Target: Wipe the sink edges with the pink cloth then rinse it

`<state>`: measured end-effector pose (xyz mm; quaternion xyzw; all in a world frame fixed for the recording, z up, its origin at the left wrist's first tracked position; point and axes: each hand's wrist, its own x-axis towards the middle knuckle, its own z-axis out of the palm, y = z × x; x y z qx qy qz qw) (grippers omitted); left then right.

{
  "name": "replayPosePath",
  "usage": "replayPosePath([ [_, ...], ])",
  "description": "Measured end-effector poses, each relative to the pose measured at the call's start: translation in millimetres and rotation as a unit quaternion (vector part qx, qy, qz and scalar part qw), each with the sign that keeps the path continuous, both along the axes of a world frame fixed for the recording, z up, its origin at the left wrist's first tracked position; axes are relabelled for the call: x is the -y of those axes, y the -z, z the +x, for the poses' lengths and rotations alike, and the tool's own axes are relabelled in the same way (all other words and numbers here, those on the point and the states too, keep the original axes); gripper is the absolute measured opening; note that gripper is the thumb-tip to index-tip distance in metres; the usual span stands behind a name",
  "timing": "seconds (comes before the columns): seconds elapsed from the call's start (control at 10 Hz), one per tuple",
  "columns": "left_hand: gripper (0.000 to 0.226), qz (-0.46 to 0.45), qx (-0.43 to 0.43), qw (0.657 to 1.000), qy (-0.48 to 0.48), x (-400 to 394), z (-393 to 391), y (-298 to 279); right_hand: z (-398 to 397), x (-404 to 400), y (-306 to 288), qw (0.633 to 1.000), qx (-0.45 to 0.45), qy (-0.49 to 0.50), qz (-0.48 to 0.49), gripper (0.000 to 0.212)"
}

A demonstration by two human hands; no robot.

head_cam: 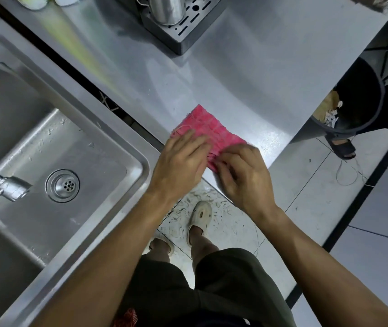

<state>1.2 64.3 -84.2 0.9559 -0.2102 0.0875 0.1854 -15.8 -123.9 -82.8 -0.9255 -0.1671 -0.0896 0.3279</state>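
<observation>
Left hand (pixel 181 161) is pressing relaxed fingers on cloth (pixel 211 128), right hand (pixel 242 175) is pinching its near edge, on counter (pixel 235 79) beside sink (pixel 108 128)

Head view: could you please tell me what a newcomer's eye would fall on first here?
The bright pink cloth lies on the steel counter near its front edge; the person's left grip rests on it and the right grip pinches its near end. To the left sits the wet steel sink, with a faucet head and a round drain in view.
</observation>
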Motion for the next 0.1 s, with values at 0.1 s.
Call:
replayPosePath([
  [0.1, 0.021, -0.064, -0.082, 0.995, 0.006, 2.8, -51.6, -1.1, -36.9, 11.8, -14.0, 0.997, -0.066, -0.027, 0.019, 0.007],
])
